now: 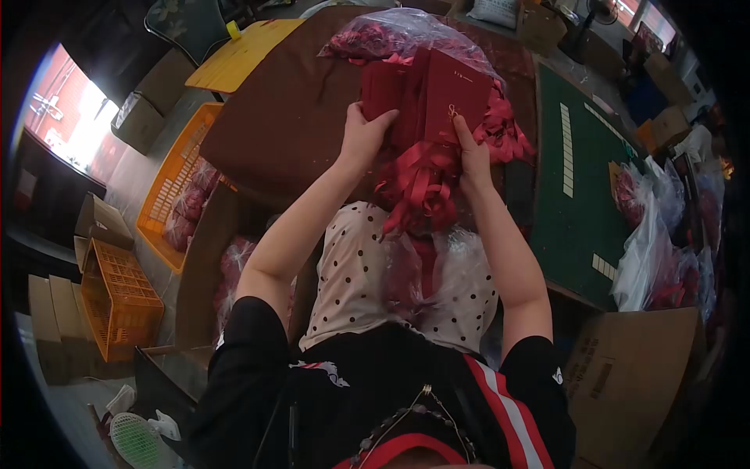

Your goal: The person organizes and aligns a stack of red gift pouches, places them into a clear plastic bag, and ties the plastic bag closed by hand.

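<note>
A thick bunch of flat, dark-red pieces (459,82), which look like folded gift bags, is held up over the table's near edge, fanned into a left and a right part. My left hand (366,134) grips the left part with the thumb across its front. My right hand (473,156) clasps the lower right side, thumb on the front near a small gold mark; its other fingers are mostly hidden behind. Loops of red ribbon (426,187) hang below the bunch between my wrists. Behind it lies a clear plastic bag (406,30) with red items.
The brown-covered table (273,117) spans the front. A green board (582,227) with rows of pale tiles lies to the right, beside plastic bags (644,227) and a cardboard box (633,375). Orange crates (168,187) stand left. A clear bag (457,270) rests on my lap.
</note>
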